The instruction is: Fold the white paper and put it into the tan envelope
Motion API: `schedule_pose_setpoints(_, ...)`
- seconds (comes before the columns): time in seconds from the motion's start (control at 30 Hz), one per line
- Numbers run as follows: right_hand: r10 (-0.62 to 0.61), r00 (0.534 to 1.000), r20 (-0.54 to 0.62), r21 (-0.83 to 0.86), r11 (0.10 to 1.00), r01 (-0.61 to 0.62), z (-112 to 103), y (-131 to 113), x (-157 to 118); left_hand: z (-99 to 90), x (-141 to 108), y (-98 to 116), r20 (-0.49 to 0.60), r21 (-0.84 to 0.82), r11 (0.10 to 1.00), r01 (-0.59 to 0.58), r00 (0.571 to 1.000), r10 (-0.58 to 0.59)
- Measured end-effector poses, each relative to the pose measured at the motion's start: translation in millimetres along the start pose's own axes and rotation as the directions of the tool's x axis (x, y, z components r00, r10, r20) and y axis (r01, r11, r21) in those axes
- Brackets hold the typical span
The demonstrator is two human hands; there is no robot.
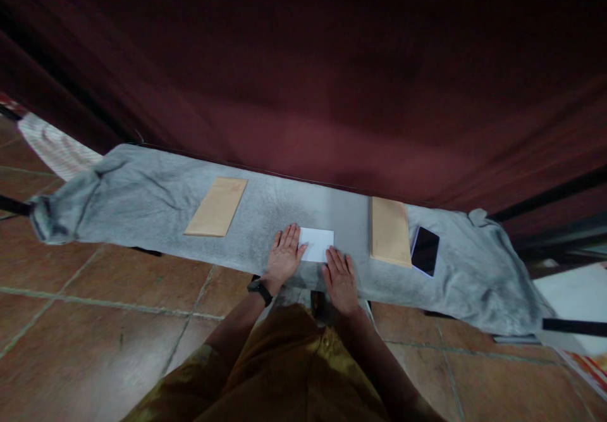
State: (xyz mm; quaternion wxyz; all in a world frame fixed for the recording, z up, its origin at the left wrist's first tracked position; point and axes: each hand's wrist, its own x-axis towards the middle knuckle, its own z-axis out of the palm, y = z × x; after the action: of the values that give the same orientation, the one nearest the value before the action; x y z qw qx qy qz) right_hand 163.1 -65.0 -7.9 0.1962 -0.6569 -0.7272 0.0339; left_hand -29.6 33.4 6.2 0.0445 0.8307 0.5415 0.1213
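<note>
A small white sheet of paper (317,243) lies flat on the grey cloth in front of me. My left hand (283,254) rests at its left edge, palm down with the fingers stretched out and the thumb on the paper. On the lower right corner, my right hand (341,279) lies flat, fingers extended and slightly apart. Neither hand grips anything. To the left sits a single-looking brown envelope (217,207). Right of my hands lies what looks like a stack of brown envelopes (390,232).
A phone (425,251) with a dark screen lies beside the right envelopes. Grey cloth (142,200) covers the narrow table, bunched at both ends. A dark red curtain (303,137) hangs along the far edge. Tiled floor (118,327) shows below.
</note>
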Motion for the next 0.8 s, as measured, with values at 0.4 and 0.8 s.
schedule_pose_setpoints(0.4, -0.016, 0.998, 0.067, 0.027, 1.0, 0.014, 26.2, -38.8, 67.4, -0.2, -1.2, -1.4, 0.054, 0.089, 0.996, -0.026, 0.998, 0.022)
schedule_pose_setpoints(0.8, -0.017, 1.0, -0.016, -0.068, 0.998, 0.015, 25.5, -9.6, 46.1, 4.5, -1.8, 7.1, 0.001, 0.053, 0.998, 0.028, 1.0, -0.028)
